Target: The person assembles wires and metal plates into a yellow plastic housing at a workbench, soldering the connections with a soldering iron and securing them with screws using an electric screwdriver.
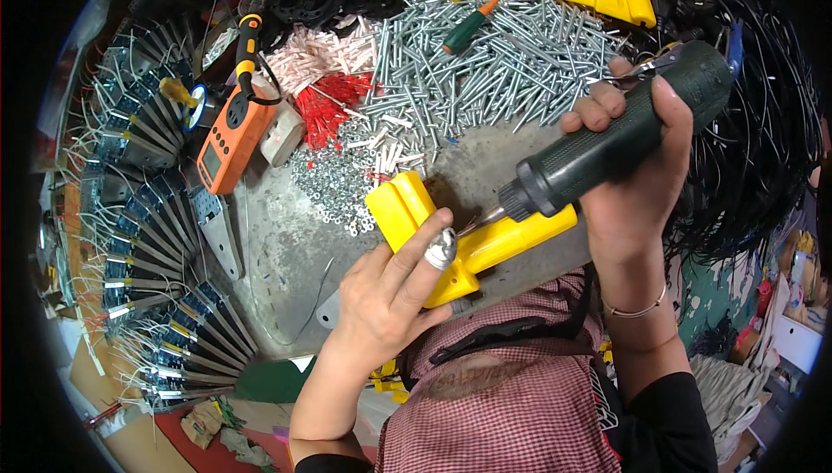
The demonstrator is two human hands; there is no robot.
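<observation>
1. A worker's left hand (pixel 386 300) steadied a yellow plastic casing (pixel 520 237) above the grey worktop's (pixel 277 256) near edge, its fingers part-curled over the blocky end, thumb below.
2. The right hand (pixel 637 191) was wrapped around a dark green power screwdriver (pixel 628 135), which lay above and to the right of the casing.
3. The casing's handle pointed right and slightly away; the screwdriver slanted more steeply, its bit (pixel 494 214) angled down-left toward the casing's junction — just beside the left hand's wrapped fingertip (pixel 440 252).
4. The left hand was nearer that junction — whether the bit touched a screw there could not be told.
</observation>
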